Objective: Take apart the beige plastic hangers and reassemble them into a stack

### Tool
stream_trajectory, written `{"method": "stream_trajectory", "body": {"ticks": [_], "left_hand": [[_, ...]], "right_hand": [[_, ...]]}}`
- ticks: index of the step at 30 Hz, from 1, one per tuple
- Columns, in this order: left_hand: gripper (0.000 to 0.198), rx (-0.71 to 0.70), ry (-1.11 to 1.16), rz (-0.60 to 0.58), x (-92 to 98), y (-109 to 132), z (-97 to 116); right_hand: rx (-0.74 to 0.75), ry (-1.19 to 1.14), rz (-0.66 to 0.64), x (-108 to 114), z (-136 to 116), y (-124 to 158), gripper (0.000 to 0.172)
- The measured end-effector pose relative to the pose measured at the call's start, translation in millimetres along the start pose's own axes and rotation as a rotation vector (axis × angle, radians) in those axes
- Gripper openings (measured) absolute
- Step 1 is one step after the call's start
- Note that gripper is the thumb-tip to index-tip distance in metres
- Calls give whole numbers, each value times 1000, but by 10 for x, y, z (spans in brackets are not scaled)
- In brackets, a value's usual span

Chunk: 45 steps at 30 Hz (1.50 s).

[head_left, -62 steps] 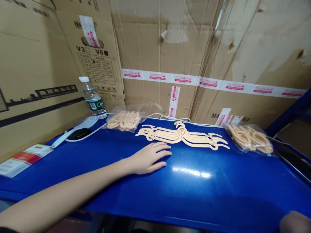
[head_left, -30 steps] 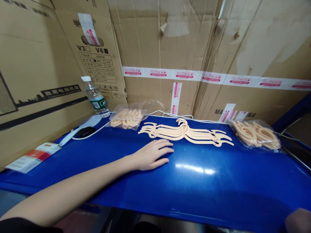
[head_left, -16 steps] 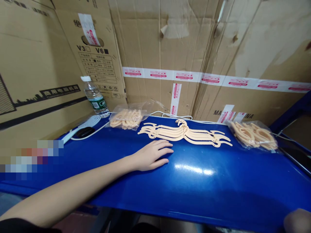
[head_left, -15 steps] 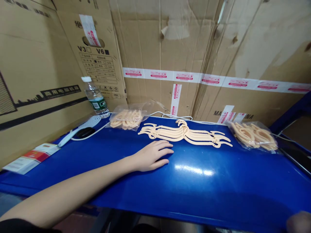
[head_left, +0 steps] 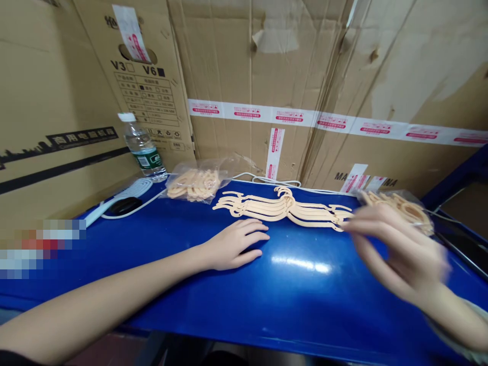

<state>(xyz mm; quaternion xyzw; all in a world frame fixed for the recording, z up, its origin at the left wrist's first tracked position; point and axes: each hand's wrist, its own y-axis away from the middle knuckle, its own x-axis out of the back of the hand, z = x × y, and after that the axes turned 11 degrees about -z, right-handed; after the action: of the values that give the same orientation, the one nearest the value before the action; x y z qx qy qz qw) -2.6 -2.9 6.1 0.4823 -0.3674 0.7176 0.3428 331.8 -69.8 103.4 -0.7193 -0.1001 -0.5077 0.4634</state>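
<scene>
My left hand (head_left: 236,245) lies flat on the blue table with its fingers spread, holding nothing. Just beyond its fingertips is a stack of cream-coloured clothes hangers (head_left: 263,208), hooks pointing away from me. My right hand (head_left: 400,249), blurred by motion, is raised over the right side of the table. Its thumb and index fingertips come close together in front of the right end of the hangers. Whether they touch a hanger or each other, I cannot tell. Behind this hand, partly covered by it, sits a clear bag of similar cream pieces (head_left: 415,211).
Another clear bag of cream pieces (head_left: 194,184) lies at the back left. Beside it stand a water bottle (head_left: 147,152) and, lying down, a pale hairbrush-like item (head_left: 131,190) and a black object (head_left: 124,206). White cable (head_left: 263,179) runs along the cardboard wall (head_left: 236,61).
My right hand has come in from the lower right corner up toward the right end of the hangers. My left hand stays flat on the table. The view has shifted slightly.
</scene>
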Motion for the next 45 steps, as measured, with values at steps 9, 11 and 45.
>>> {"method": "stream_trajectory", "body": {"ticks": [9,11,45], "left_hand": [[33,0,-17,3,8,-1,21],[31,-12,-16,31,1,10,30],[40,329,615,281,49,33,107]], "right_hand": [[-169,81,-381,-678,967,106,19],[-171,72,-405,-679,983,136,20],[-343,-287,-539,-337,1054,37,28]]}}
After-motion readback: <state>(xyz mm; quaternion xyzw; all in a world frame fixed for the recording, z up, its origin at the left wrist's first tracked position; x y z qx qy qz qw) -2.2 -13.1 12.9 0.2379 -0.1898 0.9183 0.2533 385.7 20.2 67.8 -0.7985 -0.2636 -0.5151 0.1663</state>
